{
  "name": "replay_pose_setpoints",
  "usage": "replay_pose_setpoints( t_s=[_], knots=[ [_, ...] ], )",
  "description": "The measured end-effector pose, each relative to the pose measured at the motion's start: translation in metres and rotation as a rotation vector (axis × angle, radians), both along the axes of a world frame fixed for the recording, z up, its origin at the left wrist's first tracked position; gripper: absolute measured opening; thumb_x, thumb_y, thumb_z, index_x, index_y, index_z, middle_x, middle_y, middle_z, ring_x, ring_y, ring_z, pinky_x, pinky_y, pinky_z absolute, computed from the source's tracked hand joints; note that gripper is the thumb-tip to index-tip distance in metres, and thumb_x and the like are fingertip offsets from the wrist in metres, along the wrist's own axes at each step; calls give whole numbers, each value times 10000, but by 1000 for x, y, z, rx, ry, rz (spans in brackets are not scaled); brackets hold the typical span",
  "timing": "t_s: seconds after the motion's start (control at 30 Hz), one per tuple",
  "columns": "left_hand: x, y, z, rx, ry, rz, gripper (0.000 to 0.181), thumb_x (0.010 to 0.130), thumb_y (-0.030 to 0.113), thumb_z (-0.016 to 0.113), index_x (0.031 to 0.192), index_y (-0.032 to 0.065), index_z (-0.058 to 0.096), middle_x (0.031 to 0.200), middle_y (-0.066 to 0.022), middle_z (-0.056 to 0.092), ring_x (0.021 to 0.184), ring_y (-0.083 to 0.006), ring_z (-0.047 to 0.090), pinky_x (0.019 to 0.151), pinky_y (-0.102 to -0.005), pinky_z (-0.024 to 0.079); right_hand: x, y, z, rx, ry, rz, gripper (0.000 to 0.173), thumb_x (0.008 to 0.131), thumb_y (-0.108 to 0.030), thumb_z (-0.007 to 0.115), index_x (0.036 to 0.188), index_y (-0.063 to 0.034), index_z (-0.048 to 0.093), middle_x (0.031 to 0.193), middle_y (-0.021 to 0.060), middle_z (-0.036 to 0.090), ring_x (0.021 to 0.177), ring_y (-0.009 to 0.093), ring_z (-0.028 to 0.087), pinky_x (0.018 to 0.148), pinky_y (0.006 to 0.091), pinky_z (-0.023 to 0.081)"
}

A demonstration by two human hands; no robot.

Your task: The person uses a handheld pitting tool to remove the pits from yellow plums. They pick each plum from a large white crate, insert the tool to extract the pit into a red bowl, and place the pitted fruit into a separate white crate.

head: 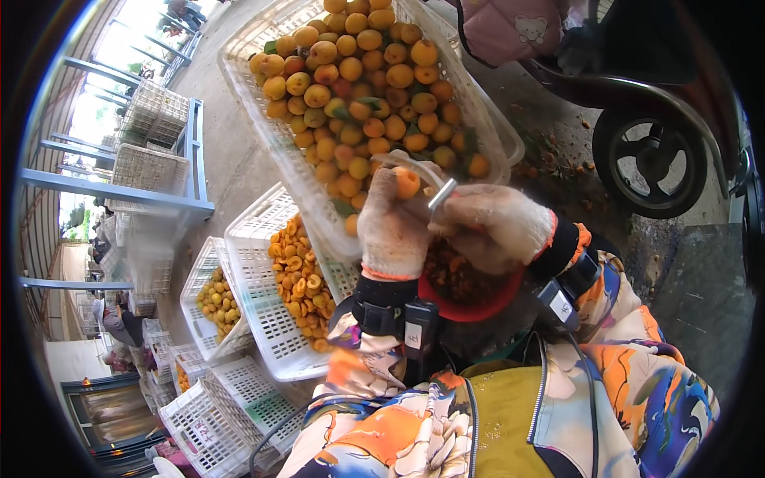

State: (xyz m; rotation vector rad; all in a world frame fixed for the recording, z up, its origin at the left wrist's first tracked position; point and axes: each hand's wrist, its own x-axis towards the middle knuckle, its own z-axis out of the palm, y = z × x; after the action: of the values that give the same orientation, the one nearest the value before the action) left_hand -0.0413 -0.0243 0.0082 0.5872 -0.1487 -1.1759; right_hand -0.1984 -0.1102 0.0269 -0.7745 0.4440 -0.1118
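My left hand [394, 221], in a stained white knit glove, holds an orange apricot [407, 182] between thumb and fingers. Gloved too, my right hand [499, 221] grips a small tool with a metal ferrule [442, 193] and a pale curved end reaching over the apricot; its exact kind cannot be told. Both hands are over the near edge of a white plastic crate [287, 173] heaped with whole apricots [358, 77] and some leaves. Under my right hand stands a red bowl [472, 313] with dark brown bits inside, probably pits.
Halved apricots [299, 281] lie in a white crate [251, 299] on the left, beside a smaller crate of whole fruit [218, 305]. A stroller wheel [651, 161] stands at upper right. Stacked crates [209, 427], blue metal beams [113, 191] and people [119, 325] are farther left.
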Motion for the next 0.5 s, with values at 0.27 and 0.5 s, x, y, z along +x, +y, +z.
replay_pose_setpoints(
  t_s=[0.27, 0.5],
  knots=[
    [16, -3, 1, -137, -80, -116, 437, 822, 106, 600, 1254, 46, 569, 1124, -169, 630, 1101, -334, 576, 998, -515, 441, 8, -1, 5, -624, 197, -159, 187, 873, -195, 690, 963, -39, 642, 783, 51, 621, 730, 129, 614, 671, 290, 506],
    [-3, 0, 17, 2, -390, -199, 705, 701, 53, 606, 1392, 34, 471, 1102, -198, 643, 1067, -331, 601, 947, -462, 487, 19, 1, -8, -1170, 433, 41, 216, 845, -185, 653, 1004, -39, 656, 883, 175, 686, 852, 329, 675, 763, 399, 519]
  ],
)
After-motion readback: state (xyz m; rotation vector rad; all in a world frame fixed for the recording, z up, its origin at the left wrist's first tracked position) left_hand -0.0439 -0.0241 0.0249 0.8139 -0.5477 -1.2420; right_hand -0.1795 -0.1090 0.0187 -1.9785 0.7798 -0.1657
